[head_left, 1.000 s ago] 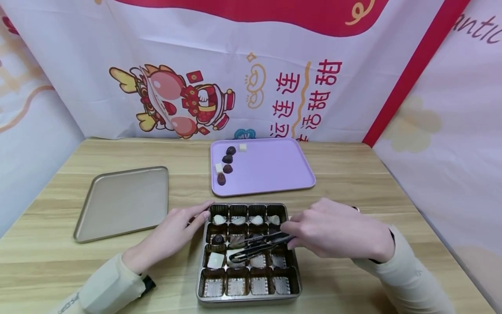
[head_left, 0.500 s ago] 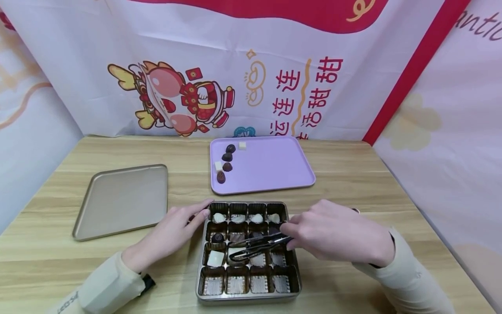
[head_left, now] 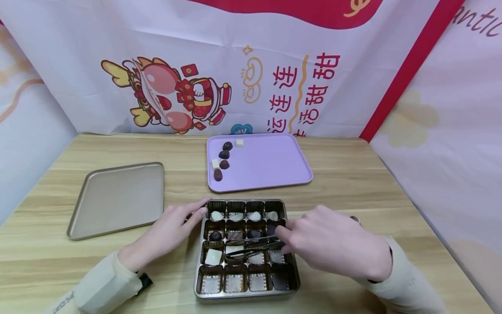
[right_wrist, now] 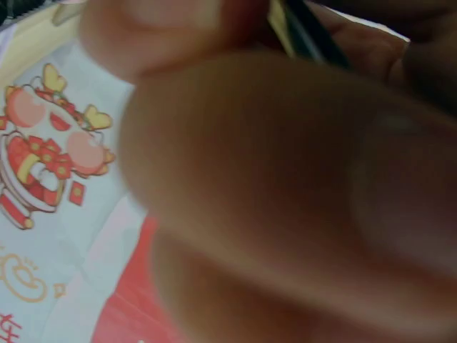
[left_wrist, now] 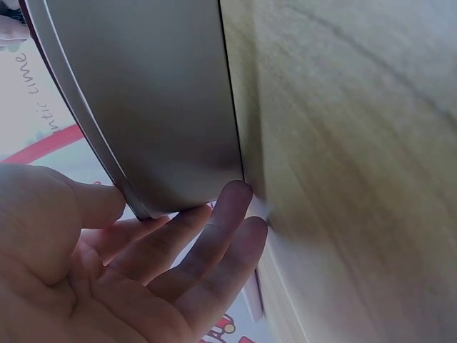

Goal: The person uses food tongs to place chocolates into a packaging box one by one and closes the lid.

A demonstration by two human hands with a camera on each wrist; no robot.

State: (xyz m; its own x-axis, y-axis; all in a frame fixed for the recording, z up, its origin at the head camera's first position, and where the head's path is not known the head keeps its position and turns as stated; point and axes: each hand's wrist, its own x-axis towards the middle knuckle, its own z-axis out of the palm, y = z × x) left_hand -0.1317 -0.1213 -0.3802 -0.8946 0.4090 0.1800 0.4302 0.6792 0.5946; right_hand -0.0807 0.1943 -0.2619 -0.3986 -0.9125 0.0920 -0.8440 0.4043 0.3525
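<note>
A metal tin of chocolates, split into compartments, stands on the wooden table. At its far left corner my left hand holds on, the thumb by the side rim and the fingers bent around the far end, as the left wrist view shows. My right hand grips black tongs. Their tips reach into the third row, over a white chocolate. A white square piece sits to its left. Pale chocolates fill the far row, dark ones the second. The right wrist view is mostly blurred fingers.
Beyond the tin lies a purple tray with several dark chocolates and two white cubes along its left side. A brownish metal tray is at the left. A printed cloth hangs behind the table.
My right hand has come slightly down and nearer to me, the tongs' tips staying over the same white chocolate. My left hand keeps its hold. The head view has shifted a little.
</note>
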